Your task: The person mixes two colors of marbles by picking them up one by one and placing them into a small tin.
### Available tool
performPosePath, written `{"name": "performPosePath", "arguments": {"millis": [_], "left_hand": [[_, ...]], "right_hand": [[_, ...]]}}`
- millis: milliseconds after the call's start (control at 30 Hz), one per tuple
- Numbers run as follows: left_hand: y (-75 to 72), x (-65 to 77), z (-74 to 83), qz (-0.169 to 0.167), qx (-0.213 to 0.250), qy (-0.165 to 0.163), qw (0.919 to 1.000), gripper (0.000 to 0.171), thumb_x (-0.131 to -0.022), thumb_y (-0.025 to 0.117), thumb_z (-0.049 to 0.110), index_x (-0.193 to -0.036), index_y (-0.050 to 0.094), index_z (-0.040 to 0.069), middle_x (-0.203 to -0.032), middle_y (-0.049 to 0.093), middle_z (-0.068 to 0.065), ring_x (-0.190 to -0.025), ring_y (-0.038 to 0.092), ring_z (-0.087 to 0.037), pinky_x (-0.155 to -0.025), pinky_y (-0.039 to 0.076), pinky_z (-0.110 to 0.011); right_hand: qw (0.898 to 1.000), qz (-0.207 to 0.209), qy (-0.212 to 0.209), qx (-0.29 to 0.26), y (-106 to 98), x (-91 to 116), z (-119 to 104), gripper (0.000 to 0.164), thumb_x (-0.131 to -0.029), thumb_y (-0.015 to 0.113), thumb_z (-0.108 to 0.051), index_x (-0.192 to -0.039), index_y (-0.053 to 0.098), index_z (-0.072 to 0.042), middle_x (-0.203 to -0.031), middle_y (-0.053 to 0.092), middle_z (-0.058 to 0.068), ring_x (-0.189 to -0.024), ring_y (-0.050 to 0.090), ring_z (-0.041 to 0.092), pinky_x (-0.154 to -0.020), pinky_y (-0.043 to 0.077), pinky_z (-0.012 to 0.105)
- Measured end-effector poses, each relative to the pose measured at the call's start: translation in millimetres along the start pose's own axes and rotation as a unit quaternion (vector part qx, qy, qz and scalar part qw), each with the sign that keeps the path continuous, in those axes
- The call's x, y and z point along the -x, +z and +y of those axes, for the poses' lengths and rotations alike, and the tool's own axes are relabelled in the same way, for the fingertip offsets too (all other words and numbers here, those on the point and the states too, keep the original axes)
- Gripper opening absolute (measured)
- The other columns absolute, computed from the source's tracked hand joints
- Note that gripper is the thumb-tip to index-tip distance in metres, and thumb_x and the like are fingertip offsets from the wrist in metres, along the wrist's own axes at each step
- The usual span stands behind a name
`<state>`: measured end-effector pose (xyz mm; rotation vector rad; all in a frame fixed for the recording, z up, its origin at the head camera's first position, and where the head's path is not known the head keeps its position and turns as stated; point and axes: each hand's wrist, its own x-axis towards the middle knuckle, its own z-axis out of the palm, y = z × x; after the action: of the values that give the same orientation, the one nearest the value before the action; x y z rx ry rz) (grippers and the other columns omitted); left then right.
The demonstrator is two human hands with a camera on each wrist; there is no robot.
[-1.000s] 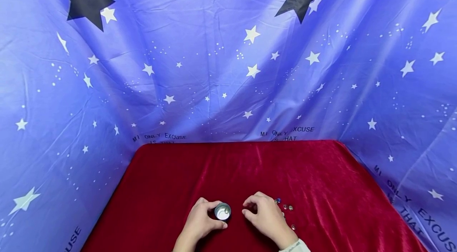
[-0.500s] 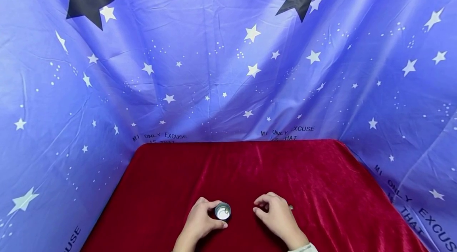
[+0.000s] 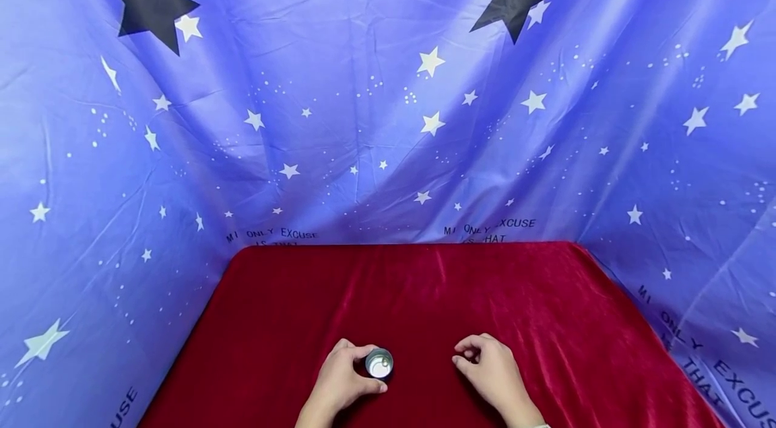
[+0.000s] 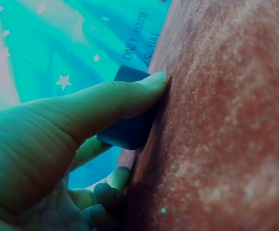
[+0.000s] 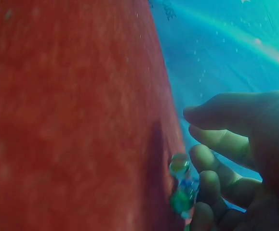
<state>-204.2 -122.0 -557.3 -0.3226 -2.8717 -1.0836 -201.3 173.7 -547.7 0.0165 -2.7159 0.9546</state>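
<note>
My left hand [image 3: 342, 377] grips a small round dark cup [image 3: 376, 367] between thumb and fingers, its mouth facing up. Inside the cup a small clear glass marble [image 3: 386, 361] shows near the rim. In the left wrist view the thumb lies across the dark side of the cup [image 4: 132, 127], low against the cloth. To the right, my right hand [image 3: 496, 371] hovers with bent, loose fingers and nothing between thumb and index. Several glass marbles [image 5: 179, 165] with green and blue tints lie by those fingers in the right wrist view; the head view hides them behind the hand.
A red velvet cloth [image 3: 400, 293] covers the table. Around its back and sides hangs a blue curtain [image 3: 358, 111] with stars.
My right hand has moved to the right, away from the cup and over the loose marbles, which it now covers in the head view. The left hand keeps its hold.
</note>
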Motion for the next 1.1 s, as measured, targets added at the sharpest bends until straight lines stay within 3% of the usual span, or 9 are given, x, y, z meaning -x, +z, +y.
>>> {"name": "performPosePath", "arguments": {"millis": [367,1100], "left_hand": [[-1.4,-0.2,0.8,0.003,0.000,0.002,1.0000,0.061,-0.050,0.089,0.042,-0.107,0.072,0.033,-0.085,0.047,0.011,-0.082,0.046,-0.004,-0.075,0.042,-0.027],[-0.7,-1.1,-1.0,0.001,0.005,0.009,0.9999,0.059,-0.050,0.089,0.041,-0.106,0.072,0.034,-0.085,0.048,0.010,-0.080,0.046,-0.005,-0.074,0.042,-0.026]], "right_hand": [[0.999,0.028,0.009,0.017,-8,-1,18,0.021,-0.066,0.084,-0.024,-0.073,0.068,-0.034,-0.069,0.053,-0.014,-0.066,0.050,0.002,-0.064,0.040,0.026],[0.997,-0.016,0.033,0.067,-10,3,24,0.019,-0.063,0.083,-0.033,-0.069,0.065,-0.034,-0.076,0.054,-0.012,-0.074,0.049,0.007,-0.069,0.040,0.030]]}}
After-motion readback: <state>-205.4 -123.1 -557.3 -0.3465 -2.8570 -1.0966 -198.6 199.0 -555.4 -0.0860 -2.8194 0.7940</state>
